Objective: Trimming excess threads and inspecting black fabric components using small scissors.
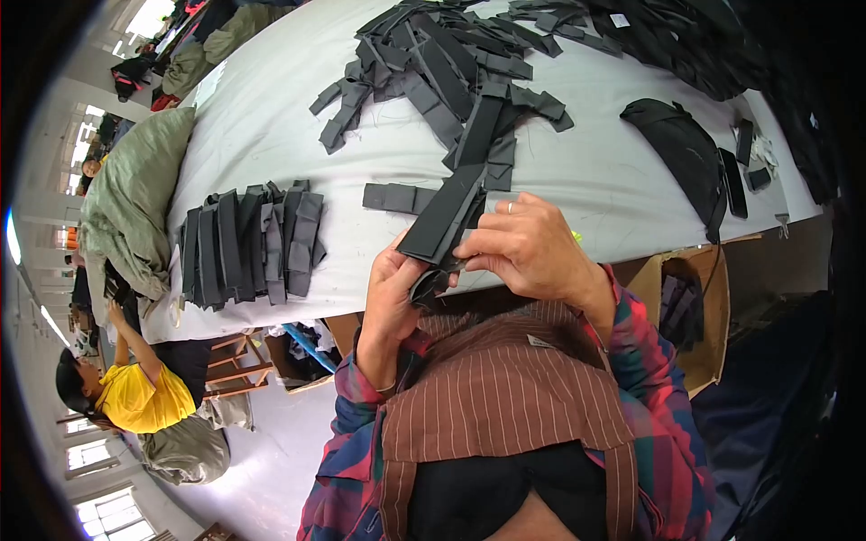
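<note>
Over the near edge of the table, my left hand [393, 287] is closed round the near end of a long dark grey fabric strip [444, 216]. My right hand [532, 248], with a ring on one finger, pinches the strip's near end from the other side. The strip slants away from me, its far end reaching a loose heap of similar dark strips [433, 68]. A shorter grey piece [397, 197] lies flat just left of the held strip. Further left, several strips stand side by side in a neat row [253, 243].
A white-covered table [271, 135] spans the front. To the right lie a black curved fabric piece [677, 149] and a dark phone [732, 183]. A cardboard box [717, 316] with fabric stands below the edge. At left, a person in yellow [149, 397] works beside a green cloth heap [135, 198].
</note>
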A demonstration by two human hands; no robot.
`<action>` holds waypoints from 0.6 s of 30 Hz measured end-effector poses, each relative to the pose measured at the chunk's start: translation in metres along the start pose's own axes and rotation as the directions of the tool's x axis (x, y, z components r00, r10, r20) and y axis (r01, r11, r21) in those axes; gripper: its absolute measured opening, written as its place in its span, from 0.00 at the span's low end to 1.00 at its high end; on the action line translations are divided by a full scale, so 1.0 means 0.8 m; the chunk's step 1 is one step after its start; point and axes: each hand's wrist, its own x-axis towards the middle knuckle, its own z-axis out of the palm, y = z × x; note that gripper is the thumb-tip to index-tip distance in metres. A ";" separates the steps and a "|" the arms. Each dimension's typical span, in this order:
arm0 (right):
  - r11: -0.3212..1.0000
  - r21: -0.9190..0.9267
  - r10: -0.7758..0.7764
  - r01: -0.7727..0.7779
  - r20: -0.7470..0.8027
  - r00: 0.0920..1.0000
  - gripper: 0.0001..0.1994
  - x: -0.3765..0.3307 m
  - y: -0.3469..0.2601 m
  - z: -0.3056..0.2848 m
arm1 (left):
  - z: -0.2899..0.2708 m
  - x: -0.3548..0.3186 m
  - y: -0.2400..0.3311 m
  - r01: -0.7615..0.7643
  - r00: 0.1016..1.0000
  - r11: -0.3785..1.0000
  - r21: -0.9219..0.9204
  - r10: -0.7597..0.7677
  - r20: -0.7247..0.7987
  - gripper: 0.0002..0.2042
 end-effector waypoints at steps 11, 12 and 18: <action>0.934 0.335 0.178 -0.128 -0.124 0.976 0.21 0.011 -0.027 0.001 | 0.014 -0.015 0.004 -0.107 0.993 0.993 0.055 0.103 0.064 0.32; 0.957 0.270 0.164 -0.106 -0.200 0.966 0.22 0.014 -0.035 0.008 | 0.019 -0.017 0.000 -0.124 0.992 0.989 0.081 0.121 0.036 0.30; 0.965 0.242 0.173 -0.097 -0.318 0.932 0.10 0.008 -0.022 0.036 | 0.017 -0.032 0.000 0.024 0.997 0.989 0.146 -0.035 0.074 0.11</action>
